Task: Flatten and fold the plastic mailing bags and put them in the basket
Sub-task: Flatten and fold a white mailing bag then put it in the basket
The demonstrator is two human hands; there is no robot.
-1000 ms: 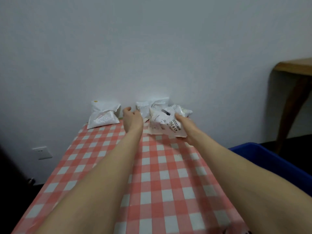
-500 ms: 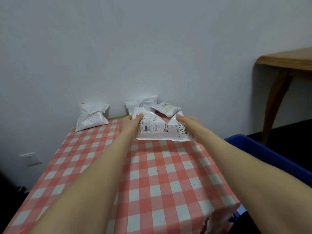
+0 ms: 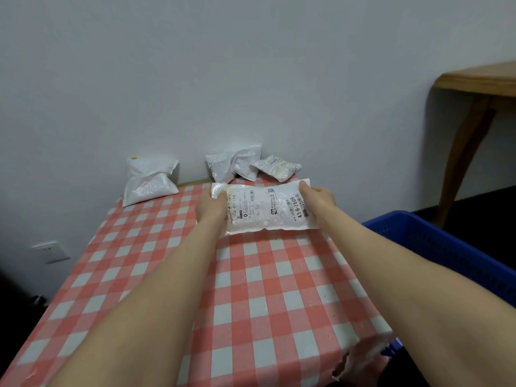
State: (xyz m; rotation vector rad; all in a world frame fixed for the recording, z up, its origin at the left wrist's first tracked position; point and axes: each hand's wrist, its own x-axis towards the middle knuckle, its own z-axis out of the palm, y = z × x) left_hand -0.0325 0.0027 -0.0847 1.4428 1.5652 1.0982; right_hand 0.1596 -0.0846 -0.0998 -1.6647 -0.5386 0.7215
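A white plastic mailing bag (image 3: 265, 208) with printed labels lies spread out near the far end of the red-and-white checked table (image 3: 251, 289). My left hand (image 3: 210, 205) grips its left edge and my right hand (image 3: 317, 198) grips its right edge, with the bag stretched between them. Against the wall behind it sit three more white bags: a puffy one at the left (image 3: 149, 178), a crumpled one in the middle (image 3: 233, 166), and a smaller one at the right (image 3: 277, 169). The blue basket (image 3: 435, 252) stands to the right of the table.
A wooden table (image 3: 480, 85) with a curved leg stands at the far right. A wall socket (image 3: 50, 251) is low on the wall at the left. The tablecloth is torn at the near right corner (image 3: 360, 358).
The crumpled bag my right hand held alone was taken at its other end by my left hand, pulled flat between both hands and drawn toward me onto the table.
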